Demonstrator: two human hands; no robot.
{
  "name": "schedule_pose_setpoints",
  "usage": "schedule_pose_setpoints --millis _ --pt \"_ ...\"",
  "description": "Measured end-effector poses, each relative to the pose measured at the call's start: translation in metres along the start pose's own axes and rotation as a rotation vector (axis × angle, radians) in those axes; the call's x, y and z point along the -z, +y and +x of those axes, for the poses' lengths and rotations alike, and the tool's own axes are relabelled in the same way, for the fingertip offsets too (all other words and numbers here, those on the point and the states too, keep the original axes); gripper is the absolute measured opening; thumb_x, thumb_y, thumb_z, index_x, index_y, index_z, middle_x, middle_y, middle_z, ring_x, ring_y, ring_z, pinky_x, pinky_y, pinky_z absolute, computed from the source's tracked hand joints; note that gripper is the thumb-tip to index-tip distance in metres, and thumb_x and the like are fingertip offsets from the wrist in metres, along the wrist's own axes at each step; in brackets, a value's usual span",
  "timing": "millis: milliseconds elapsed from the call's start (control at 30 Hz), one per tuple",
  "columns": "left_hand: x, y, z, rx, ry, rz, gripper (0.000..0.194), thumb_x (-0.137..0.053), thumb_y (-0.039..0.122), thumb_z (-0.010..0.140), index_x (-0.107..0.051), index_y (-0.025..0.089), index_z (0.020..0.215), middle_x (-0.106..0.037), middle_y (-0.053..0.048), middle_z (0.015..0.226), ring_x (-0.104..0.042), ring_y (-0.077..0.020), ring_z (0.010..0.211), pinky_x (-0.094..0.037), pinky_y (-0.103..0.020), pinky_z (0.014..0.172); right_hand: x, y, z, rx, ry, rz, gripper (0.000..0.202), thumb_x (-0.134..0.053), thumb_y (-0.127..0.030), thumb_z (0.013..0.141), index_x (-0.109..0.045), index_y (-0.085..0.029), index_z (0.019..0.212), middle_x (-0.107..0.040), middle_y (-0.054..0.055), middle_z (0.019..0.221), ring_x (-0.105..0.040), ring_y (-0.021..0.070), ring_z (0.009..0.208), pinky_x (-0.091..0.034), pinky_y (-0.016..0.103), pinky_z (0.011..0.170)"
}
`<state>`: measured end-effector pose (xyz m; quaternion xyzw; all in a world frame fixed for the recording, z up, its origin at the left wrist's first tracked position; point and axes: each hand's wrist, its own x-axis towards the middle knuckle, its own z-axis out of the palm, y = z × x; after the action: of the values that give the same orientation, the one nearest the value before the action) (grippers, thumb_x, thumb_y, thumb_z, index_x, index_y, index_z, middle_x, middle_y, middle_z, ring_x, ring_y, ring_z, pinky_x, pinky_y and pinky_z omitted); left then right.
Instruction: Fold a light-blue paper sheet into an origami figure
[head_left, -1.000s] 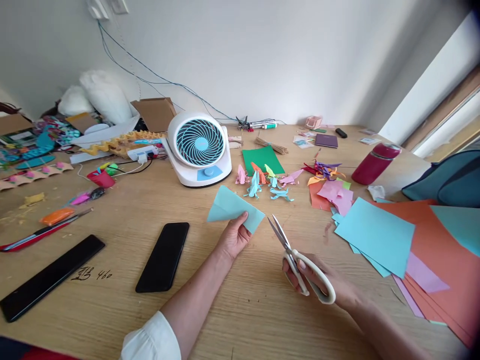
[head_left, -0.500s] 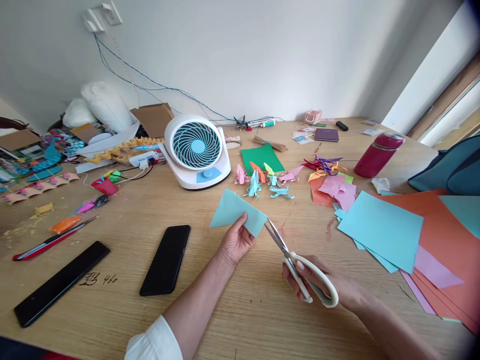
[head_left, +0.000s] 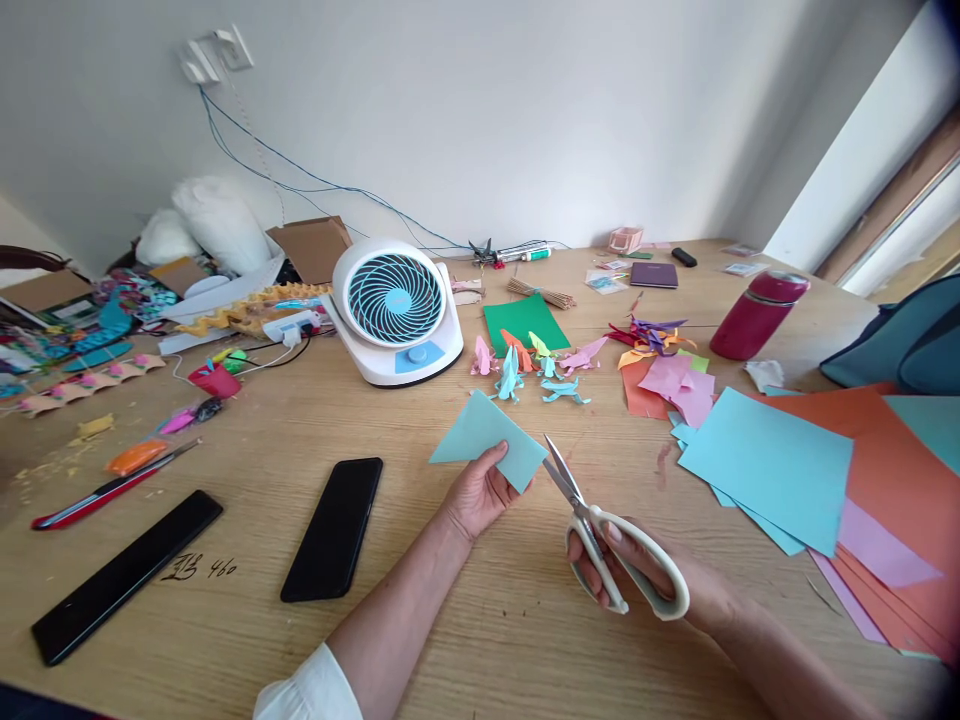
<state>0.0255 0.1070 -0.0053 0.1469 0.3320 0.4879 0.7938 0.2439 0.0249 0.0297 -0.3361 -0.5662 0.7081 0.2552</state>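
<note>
My left hand (head_left: 480,492) pinches a folded light-blue paper (head_left: 480,430) between thumb and fingers above the wooden table. Its right corner points at the scissors (head_left: 581,510), whose blades are slightly apart around or beside that corner. My right hand (head_left: 637,570) is closed round the pale scissor handles. Beyond the paper stand several small folded paper figures, among them a blue one (head_left: 509,375) and a pink one (head_left: 583,356), in front of a green sheet (head_left: 526,322).
A white fan (head_left: 397,310) stands behind on the left, a black phone (head_left: 332,530) at left. Blue sheets (head_left: 769,465) lie over orange paper on the right, near a red bottle (head_left: 757,315). Cut paper strips (head_left: 652,335) lie at back right.
The scissor blades have opened wider. Both hands have shifted slightly right with the paper and scissors, while the whole view has also moved a little.
</note>
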Motion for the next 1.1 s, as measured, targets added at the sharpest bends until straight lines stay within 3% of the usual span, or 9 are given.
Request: schedule_pose_setpoints --millis 167,400,533,700,1100 --pt "-0.011 -0.004 -0.011 0.014 0.002 -0.039 0.011 -0.07 0.015 0.083 -0.063 0.014 0.091 -0.075 -0.005 0.086 -0.073 -0.0178 0.076 -0.061 -0.034 0.074 0.0 0.001 0.001 0.008 0.016 0.021 0.057 -0.04 -0.069 0.091 -0.058 -0.015 0.091 -0.058 0.004 0.075 -0.054 0.0131 0.062 -0.043 0.029 0.062" --pt "-0.018 -0.02 -0.015 -0.024 -0.003 -0.002 0.012 -0.076 0.015 0.077 -0.065 0.013 0.082 -0.074 -0.003 0.079 -0.071 -0.0136 0.069 -0.06 -0.026 0.068 0.001 0.005 0.0 0.004 0.013 0.024 0.056 -0.041 -0.068 0.092 -0.059 -0.016 0.093 -0.058 0.004 0.076 -0.055 0.0134 0.063 -0.044 0.028 0.06" --pt "-0.011 -0.012 -0.011 -0.056 0.011 0.058 0.019 -0.08 0.014 0.072 -0.066 0.016 0.083 -0.074 0.001 0.081 -0.069 -0.0113 0.065 -0.059 -0.024 0.06 0.003 0.006 -0.001 0.015 -0.004 0.013 0.057 -0.041 -0.068 0.092 -0.06 -0.015 0.093 -0.058 0.004 0.076 -0.054 0.0132 0.063 -0.044 0.028 0.061" --pt "-0.006 0.002 -0.008 -0.018 -0.007 0.151 0.022 -0.084 0.012 0.065 -0.068 0.012 0.079 -0.074 -0.003 0.077 -0.067 -0.0127 0.059 -0.057 -0.024 0.052 0.006 0.008 -0.003 0.013 -0.022 -0.018 0.055 -0.039 -0.066 0.094 -0.059 -0.015 0.095 -0.058 0.004 0.078 -0.055 0.0133 0.064 -0.045 0.028 0.062" --pt "-0.002 0.01 -0.007 -0.039 -0.003 0.251 0.024 -0.087 0.015 0.065 -0.07 0.012 0.082 -0.074 -0.004 0.078 -0.066 -0.0117 0.059 -0.053 -0.02 0.052 0.003 0.013 -0.002 -0.014 0.083 -0.066 0.053 -0.045 -0.067 0.091 -0.057 -0.016 0.087 -0.052 -0.001 0.066 -0.05 0.0099 0.053 -0.038 0.022 0.049"
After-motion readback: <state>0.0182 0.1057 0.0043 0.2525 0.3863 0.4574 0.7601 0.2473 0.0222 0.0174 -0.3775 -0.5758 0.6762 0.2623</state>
